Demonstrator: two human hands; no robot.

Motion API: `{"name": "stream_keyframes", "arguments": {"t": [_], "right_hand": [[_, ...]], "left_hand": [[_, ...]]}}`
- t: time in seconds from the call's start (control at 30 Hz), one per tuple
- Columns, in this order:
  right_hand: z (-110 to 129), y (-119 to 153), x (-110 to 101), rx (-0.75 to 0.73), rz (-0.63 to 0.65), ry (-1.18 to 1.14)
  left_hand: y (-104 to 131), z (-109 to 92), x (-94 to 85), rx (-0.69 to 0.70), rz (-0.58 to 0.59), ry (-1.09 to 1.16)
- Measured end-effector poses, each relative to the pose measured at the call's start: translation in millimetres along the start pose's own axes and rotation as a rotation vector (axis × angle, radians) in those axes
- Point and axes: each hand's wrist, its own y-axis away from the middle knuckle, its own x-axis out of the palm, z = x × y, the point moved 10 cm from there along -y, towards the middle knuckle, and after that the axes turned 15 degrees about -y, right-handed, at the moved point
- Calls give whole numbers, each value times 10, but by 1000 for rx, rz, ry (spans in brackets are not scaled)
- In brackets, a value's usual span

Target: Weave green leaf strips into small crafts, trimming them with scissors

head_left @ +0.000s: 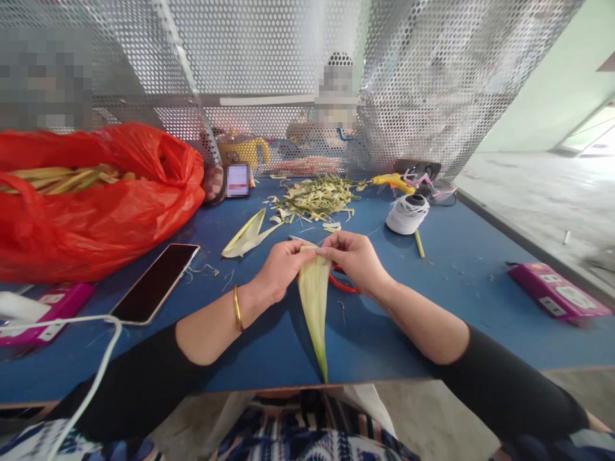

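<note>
A pale green corn husk (pixel 314 301) hangs from my fingers, wide end up and its pointed tip down at the table's front edge. My left hand (pixel 282 269) pinches its top left corner. My right hand (pixel 354 257) is closed at the top right of the husk, thumb and forefinger together. A thin thread runs from near my right fingers toward a spool of white thread (pixel 406 215). Scissors with red handles (pixel 344 282) lie partly hidden behind the husk and my right hand. Beyond my left hand rests another opened husk (pixel 247 238).
A heap of husk trimmings (pixel 317 197) lies at the back. At left are a red plastic bag (pixel 158 186) of husks and a phone (pixel 154 285). A yellow glue gun (pixel 393 182) sits at back right; a purple power strip (pixel 557 291) lies right. Perforated metal panels (pixel 269 57) stand behind.
</note>
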Motion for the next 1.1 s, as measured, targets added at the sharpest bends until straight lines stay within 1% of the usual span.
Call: {"name": "stream_keyframes", "arguments": {"t": [0.1, 0.17, 0.23, 0.37, 0.57, 0.63, 0.7, 0.83, 0.9, 0.97, 1.1], "right_hand": [[34, -2, 1, -38, -6, 13], [42, -1, 7, -33, -5, -14], [26, 0, 15, 2, -1, -63], [-77, 15, 35, 123, 24, -128], [-119, 9, 14, 130, 18, -101], [-137, 5, 19, 133, 24, -84], [-120, -1, 28, 102, 34, -64], [47, 6, 38, -69, 32, 34], [102, 20, 46, -105, 25, 48], [59, 27, 47, -37, 16, -31], [-196, 74, 70, 236, -2, -227]], "left_hand": [[-2, 15, -14, -16, -25, -6], [1, 5, -28, -16, -43, -11], [5, -21, -41, -5, -54, -16], [10, -58, -71, 22, -74, -49], [-2, 102, -46, -82, -64, -9], [-4, 118, -45, -84, -72, -5], [-7, 103, -47, -63, -82, -3], [-16, 102, -42, -57, -88, 10], [-23, 107, -42, -56, -87, 10], [-28, 97, -61, -39, -100, -5], [-27, 39, -142, 25, -168, -99]]}}
